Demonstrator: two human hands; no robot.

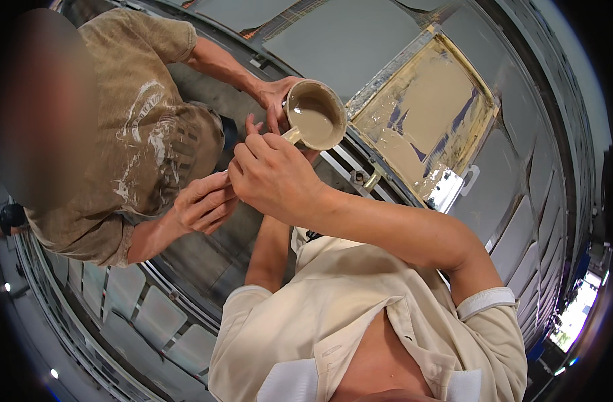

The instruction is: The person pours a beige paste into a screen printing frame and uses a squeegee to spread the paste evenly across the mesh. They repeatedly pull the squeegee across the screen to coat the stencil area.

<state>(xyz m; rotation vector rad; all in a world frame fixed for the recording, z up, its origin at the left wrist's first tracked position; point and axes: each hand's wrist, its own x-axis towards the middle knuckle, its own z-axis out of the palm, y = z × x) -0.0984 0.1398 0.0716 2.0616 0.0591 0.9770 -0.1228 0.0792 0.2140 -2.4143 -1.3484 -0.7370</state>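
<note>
My right hand [273,175] is closed on a short pale handle [291,135] at the side of a mug-like container [316,102] of beige liquid; whether it is the container's own handle or a separate tool is unclear. My left hand [309,155] is mostly hidden behind the right hand and container, so its grip does not show. A co-worker's hand [274,99] holds the container from the upper left. The same person's other hand [200,204] touches or nearly touches my right fingers, with a small whitish item between them that I cannot make out.
A co-worker in a stained brown T-shirt [149,134] stands close at left. A framed screen [440,94] smeared with beige paste, with a metal clamp [441,184], lies on grey panels [340,40] at upper right. Racks of pale panels [151,307] run along the lower left.
</note>
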